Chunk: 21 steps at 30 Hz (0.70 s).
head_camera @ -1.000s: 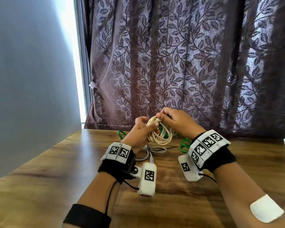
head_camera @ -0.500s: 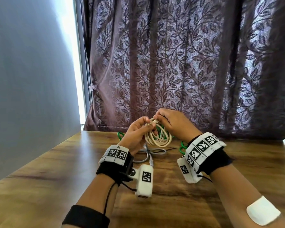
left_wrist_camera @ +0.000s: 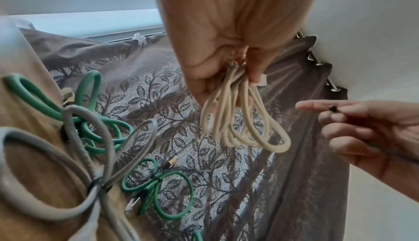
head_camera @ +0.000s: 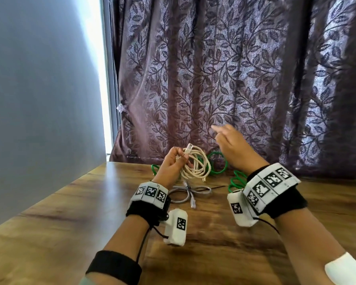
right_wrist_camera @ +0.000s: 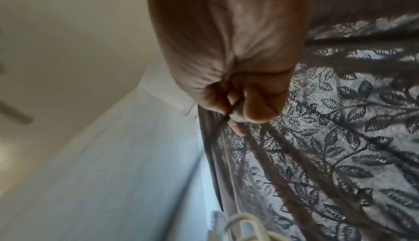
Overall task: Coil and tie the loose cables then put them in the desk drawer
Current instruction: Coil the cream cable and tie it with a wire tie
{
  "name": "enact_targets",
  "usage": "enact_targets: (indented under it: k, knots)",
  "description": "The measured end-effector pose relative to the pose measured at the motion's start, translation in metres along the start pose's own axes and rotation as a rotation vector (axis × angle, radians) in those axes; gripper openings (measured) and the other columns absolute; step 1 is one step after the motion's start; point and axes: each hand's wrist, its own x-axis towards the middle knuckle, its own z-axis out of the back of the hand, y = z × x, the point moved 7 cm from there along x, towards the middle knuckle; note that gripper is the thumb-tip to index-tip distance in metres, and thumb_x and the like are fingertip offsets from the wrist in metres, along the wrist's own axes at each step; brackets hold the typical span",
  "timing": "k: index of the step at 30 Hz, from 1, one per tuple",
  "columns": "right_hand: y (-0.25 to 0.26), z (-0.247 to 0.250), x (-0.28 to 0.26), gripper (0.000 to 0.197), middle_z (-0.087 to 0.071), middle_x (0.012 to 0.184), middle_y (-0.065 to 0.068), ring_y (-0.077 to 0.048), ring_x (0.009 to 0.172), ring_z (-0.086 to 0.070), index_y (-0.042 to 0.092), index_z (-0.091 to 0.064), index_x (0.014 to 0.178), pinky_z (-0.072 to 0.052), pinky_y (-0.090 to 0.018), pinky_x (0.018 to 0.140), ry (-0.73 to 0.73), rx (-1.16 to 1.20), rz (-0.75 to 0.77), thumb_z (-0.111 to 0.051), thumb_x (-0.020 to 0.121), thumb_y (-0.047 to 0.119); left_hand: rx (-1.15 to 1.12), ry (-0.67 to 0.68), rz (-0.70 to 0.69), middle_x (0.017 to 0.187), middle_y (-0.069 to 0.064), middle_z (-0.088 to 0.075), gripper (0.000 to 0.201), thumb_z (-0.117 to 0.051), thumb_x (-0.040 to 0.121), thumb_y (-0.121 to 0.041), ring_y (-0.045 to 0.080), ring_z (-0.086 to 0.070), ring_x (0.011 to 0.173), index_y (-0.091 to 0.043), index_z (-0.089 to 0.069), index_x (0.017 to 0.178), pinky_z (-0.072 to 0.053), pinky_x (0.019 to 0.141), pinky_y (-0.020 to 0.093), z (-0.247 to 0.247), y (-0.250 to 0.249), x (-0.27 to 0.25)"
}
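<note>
Right hand (right_wrist_camera: 235,90) pinching thin tie (right_wrist_camera: 232,109)

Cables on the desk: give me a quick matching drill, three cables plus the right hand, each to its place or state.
1. cream cable
2. grey cable
3. green cables
4. right hand

A. pinches a thin dark tie
B. coiled, gripped by the left hand
C. on the desk, nearest the curtain
D. on the desk, by the left wrist

Pairs: 1-B, 2-D, 3-C, 4-A.
</note>
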Motion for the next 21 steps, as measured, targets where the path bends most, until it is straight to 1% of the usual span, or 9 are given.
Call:
enact_targets:
  k: [2,4,5,8,10,13,16,18,21]
  knots:
    - [0.0,0.016,0.002,0.043,-0.058,0.112,-0.007,-0.007,0.098,-0.058,0.003,-0.04,0.139,-0.042,-0.014,0.082,-0.051,0.025,-0.006,-0.029,0.099,0.017,-0.004,-0.003,-0.015,0.071,0.014,-0.049,0.023,-0.035,0.097,0.003,0.004,-0.059,0.052,-0.014,-0.034,0.081,-0.05,0.048,0.017,-0.001,-0.004,0.0]
    - [-0.004,0.024,0.004,0.038,-0.047,0.077,0.009,-0.004,0.052,-0.047,0.006,-0.047,0.134,-0.034,-0.009,0.048,-0.071,0.116,-0.007,-0.032,0.099,0.009,0.002,-0.011,-0.023,0.069,0.01,-0.051,0.022,-0.035,0.097,0.003,0.004,-0.058,0.053,-0.014,-0.034,0.082,-0.05,0.048,0.017,0.0,-0.005,0.0]
    - [-0.006,0.027,0.004,0.037,-0.043,0.071,0.01,-0.004,0.045,-0.039,0.009,-0.05,0.132,-0.03,-0.012,0.042,-0.097,0.157,0.003,-0.033,0.099,0.006,0.009,-0.015,-0.021,0.066,0.007,-0.054,0.022,-0.035,0.097,0.002,0.004,-0.057,0.053,-0.014,-0.035,0.083,-0.05,0.048,0.018,0.0,-0.005,0.0]
    - [-0.021,0.036,0.004,0.034,-0.051,0.077,0.002,0.0,0.045,-0.038,0.019,-0.054,0.122,-0.031,-0.011,0.043,-0.235,0.227,0.019,-0.04,0.096,0.003,0.008,-0.011,-0.003,0.056,-0.006,-0.059,0.019,-0.033,0.098,-0.001,0.003,-0.056,0.051,-0.016,-0.036,0.087,-0.048,0.049,0.018,0.001,-0.006,-0.002]
    - [-0.031,0.051,-0.001,0.025,-0.062,0.085,-0.004,0.001,0.057,-0.051,0.014,-0.058,0.113,-0.042,-0.014,0.053,-0.396,0.159,0.02,-0.047,0.094,0.003,-0.074,-0.016,0.016,0.058,-0.004,-0.058,0.016,-0.032,0.098,0.0,0.004,-0.055,0.051,-0.015,-0.037,0.094,-0.05,0.049,0.018,0.0,-0.006,-0.002]
    - [-0.03,0.082,-0.022,0.015,-0.069,0.086,-0.006,-0.025,0.079,-0.061,0.013,-0.062,0.104,-0.045,-0.029,0.065,-0.708,-0.216,0.055,-0.052,0.093,0.013,-0.296,-0.01,0.045,0.065,0.0,-0.057,0.02,-0.034,0.098,0.0,0.006,-0.054,0.053,-0.011,-0.039,0.114,-0.05,0.051,0.018,0.0,-0.007,-0.003]
    - [-0.029,0.102,-0.042,0.017,-0.07,0.087,-0.004,-0.026,0.076,-0.062,0.014,-0.063,0.103,-0.035,-0.024,0.059,-0.939,-0.406,0.057,-0.049,0.096,0.02,-0.387,0.096,0.063,0.064,-0.004,-0.058,0.023,-0.058,0.085,-0.013,0.004,-0.056,0.058,-0.005,-0.062,0.107,-0.052,0.059,0.016,-0.001,-0.01,-0.008]
    - [-0.037,0.105,-0.046,0.019,-0.071,0.089,-0.005,-0.025,0.074,-0.065,0.01,-0.063,0.102,-0.036,-0.022,0.058,-0.964,-0.401,0.063,-0.047,0.097,0.019,-0.415,0.146,0.086,0.065,-0.002,-0.058,0.032,-0.082,0.068,-0.022,0.006,-0.059,0.06,-0.007,-0.072,0.095,-0.054,0.061,0.019,0.001,-0.011,-0.01]
    - [-0.055,0.099,-0.044,0.017,-0.071,0.087,-0.008,-0.027,0.07,-0.066,0.008,-0.065,0.098,-0.038,-0.021,0.058,-0.898,-0.413,0.059,-0.049,0.096,0.015,-0.487,0.187,0.101,0.066,-0.001,-0.057,0.04,-0.088,0.059,-0.022,0.006,-0.058,0.06,-0.006,-0.073,0.092,-0.054,0.061,0.02,0.003,-0.015,-0.013]
